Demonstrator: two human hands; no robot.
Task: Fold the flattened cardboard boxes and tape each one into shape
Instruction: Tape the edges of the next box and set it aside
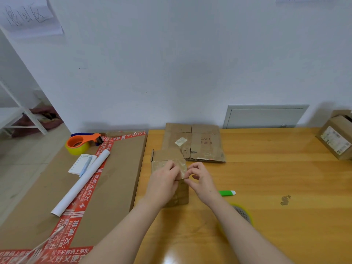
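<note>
Head cam: both hands meet over a small box [182, 194] standing on the bench [266, 178], folded up into a block. Left hand [163, 182] grips its top w/ curled fingers. Right hand [201, 180] pinches an end of clear tape [182, 169] at the box corner btwn thumb & forefinger, prob. smoothing or tearing it, can't tell which. Progress, as I judge it: one box formed & mostly taped. The stack of flattened boxes [203, 143] just beyond the hands is not yet folded, so most of the job looks left. A labelled box [335, 140] far right of right hand is in shape, but it's unclear if it's from this batch. Materials: worn brown corrugated card, creased & scuffed, w/ old glossy tape patches; tape film thin, shiny, wrinkled; bench is smooth varnished wood. Tape roll [244, 216], a yellowish ring, sits under right forearm, w/ a green-and-white cutter [226, 193] just right of right hand. Well left of left hand: orange tape dispenser [82, 144], notepad [81, 164] & white paper tube [82, 182], all on a large flat carton [118, 187] edged w/ red printed tape.
</note>
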